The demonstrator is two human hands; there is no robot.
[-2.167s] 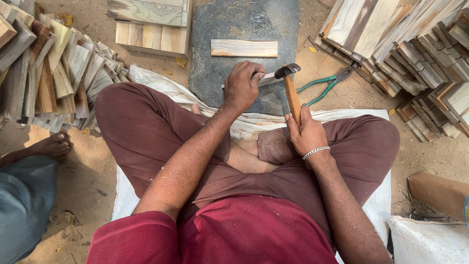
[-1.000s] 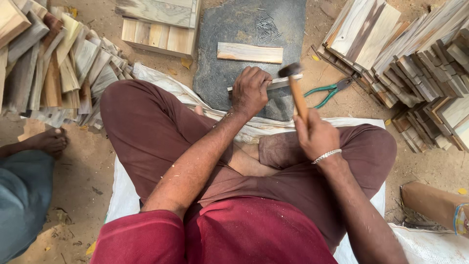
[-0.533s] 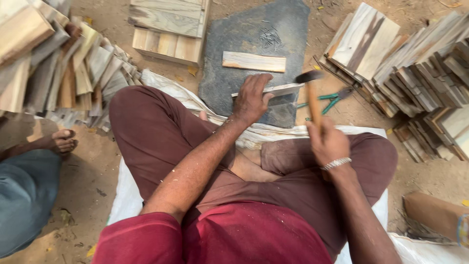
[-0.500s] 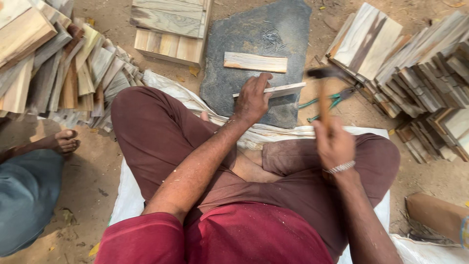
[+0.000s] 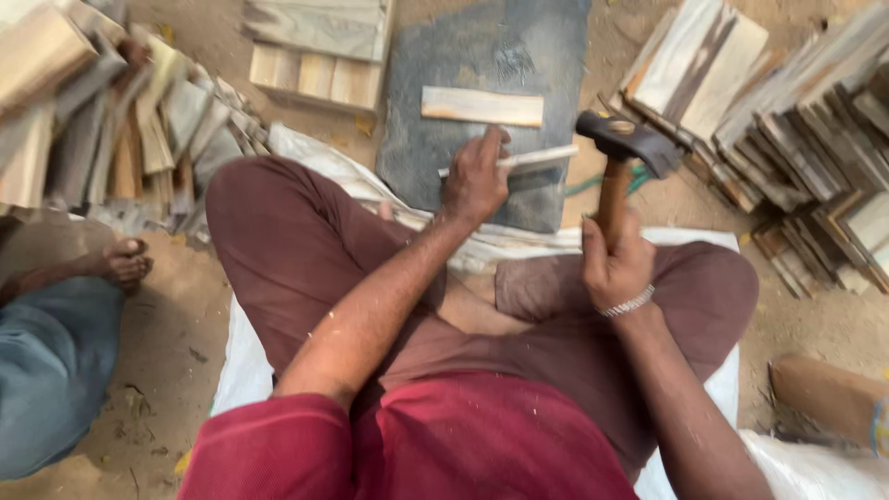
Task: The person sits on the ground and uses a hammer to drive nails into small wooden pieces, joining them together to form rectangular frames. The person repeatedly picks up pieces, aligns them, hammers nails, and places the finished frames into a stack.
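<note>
We are at the striking step: our left hand [image 5: 474,181] pinches the thin wooden strip [image 5: 528,159] flat on the dark stone slab [image 5: 482,56], our right hand [image 5: 616,264] is closed around the raised hammer [image 5: 622,141], and the next blow, we judge, must fall clear of the fingers.

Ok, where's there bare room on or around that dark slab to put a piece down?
The dark slab is bare above the loose wood strip, and along its left side. Its near edge is crowded: the left hand pins a thin strip there, with the right hand raising the hammer. Wood piles fill both sides.
</note>
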